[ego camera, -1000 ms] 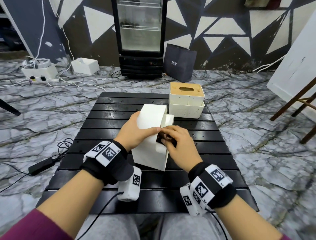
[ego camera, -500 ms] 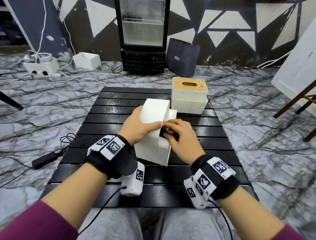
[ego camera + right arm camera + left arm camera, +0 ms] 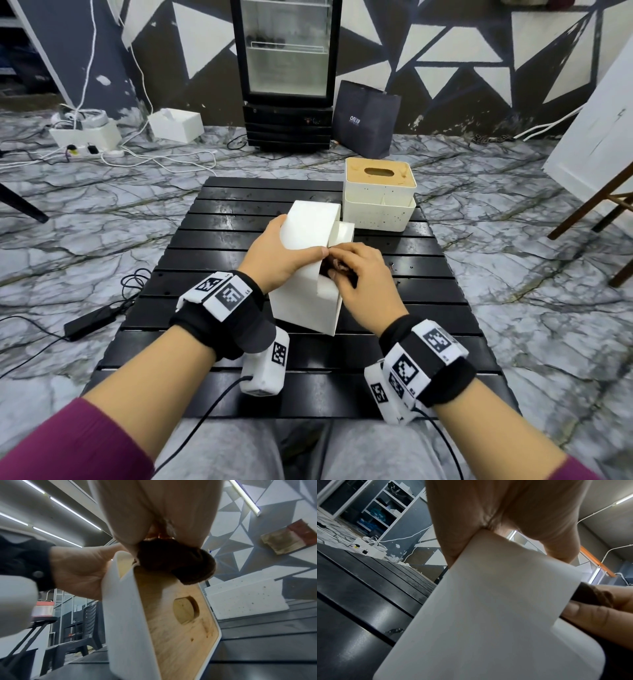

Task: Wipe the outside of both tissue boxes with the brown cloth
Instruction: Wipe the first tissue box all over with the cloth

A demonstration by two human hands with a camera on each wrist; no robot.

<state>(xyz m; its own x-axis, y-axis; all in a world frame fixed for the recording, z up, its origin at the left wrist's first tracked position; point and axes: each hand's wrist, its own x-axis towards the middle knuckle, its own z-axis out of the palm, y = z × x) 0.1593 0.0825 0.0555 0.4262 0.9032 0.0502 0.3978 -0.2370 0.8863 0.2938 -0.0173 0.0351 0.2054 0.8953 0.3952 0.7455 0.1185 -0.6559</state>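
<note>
wall (image 3: 445, 51): dark, white triangles | floor (image 3: 513, 240): grey marble | glass-door fridge (image 3: 287, 72) at wall | ceiling strip lights (image 3: 68, 509)

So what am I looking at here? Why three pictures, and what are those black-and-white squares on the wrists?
No robot here: a person wears three cameras. The big picture comes from one on the head, looking down at both hands. The other two come from cameras strapped to the wrists, looking along the fingers; the patterned squares sit on those wrist bands. What they are for, the pictures do not say.

On the black slatted table the left hand grips a white tissue box, tipped on its side. The right hand pinches a brown cloth against its wooden lid. A second, speckled box stands upright behind.
</note>
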